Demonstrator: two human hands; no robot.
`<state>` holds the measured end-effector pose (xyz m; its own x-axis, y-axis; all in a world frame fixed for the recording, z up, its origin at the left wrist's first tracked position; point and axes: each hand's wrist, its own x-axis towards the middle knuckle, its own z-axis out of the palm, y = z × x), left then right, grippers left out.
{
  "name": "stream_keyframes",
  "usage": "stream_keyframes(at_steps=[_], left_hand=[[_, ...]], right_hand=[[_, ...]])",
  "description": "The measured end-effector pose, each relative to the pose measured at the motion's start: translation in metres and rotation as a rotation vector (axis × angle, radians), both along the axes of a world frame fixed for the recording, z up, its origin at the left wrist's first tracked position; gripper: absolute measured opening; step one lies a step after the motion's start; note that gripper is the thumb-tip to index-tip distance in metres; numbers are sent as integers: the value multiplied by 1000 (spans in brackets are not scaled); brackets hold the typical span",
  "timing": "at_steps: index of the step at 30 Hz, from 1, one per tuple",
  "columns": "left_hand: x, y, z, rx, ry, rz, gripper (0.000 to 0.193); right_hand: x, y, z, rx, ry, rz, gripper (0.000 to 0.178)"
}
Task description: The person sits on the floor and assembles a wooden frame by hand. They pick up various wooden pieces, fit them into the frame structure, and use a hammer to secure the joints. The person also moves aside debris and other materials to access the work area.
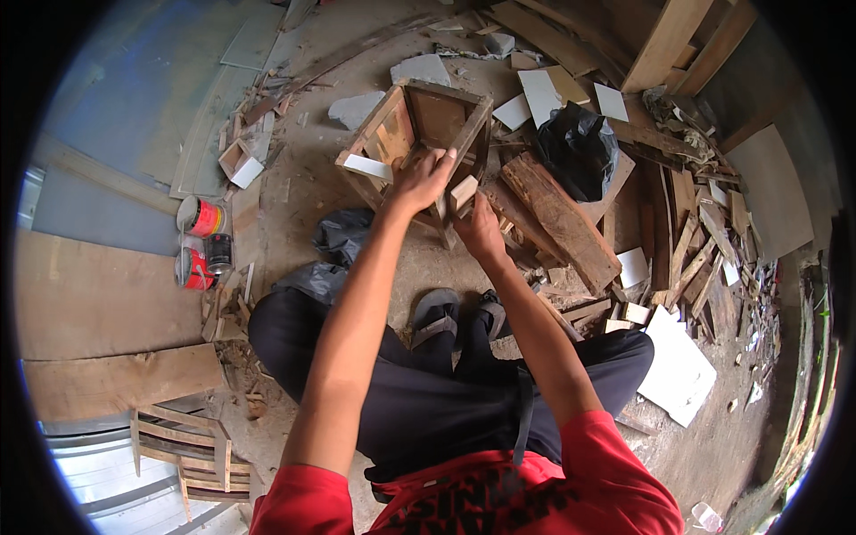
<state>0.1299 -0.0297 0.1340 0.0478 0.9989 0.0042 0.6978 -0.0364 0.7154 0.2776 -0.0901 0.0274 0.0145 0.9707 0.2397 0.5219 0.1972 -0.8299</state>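
Observation:
In front of me an open wooden box-like frame [470,134], perhaps a stool or small cabinet, stands tilted on the ground. My left hand [421,183] is closed at its near rail, with fingertips pressed on the wood. A flat white strip [367,167] juts out to the left beside that hand; whether the hand holds it I cannot tell. My right hand [482,230] grips a small pale wood block [464,191] against the outer side of the frame. Part of the right fingers is hidden behind the block.
Thick rough planks [566,223] and a black plastic bag [578,153] lie to the right, among scattered offcuts. A white board [678,366] rests near my right knee. Red paint cans [194,267] stand at left, above a slatted wooden piece [192,450]. My sandalled feet [436,312] are below the frame.

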Motion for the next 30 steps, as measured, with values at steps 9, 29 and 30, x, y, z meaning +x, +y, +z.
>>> stream_keyframes(at_steps=[9, 29, 30], left_hand=[[-73, -17, 23, 301, 485, -465, 50], [-44, -86, 39, 224, -36, -222, 46], [-54, -87, 39, 169, -55, -147, 45]], right_hand=[[35, -105, -2, -60, 71, -18, 62], [-19, -105, -10, 1, -95, 87, 61], [-24, -100, -11, -11, -115, 102, 62]])
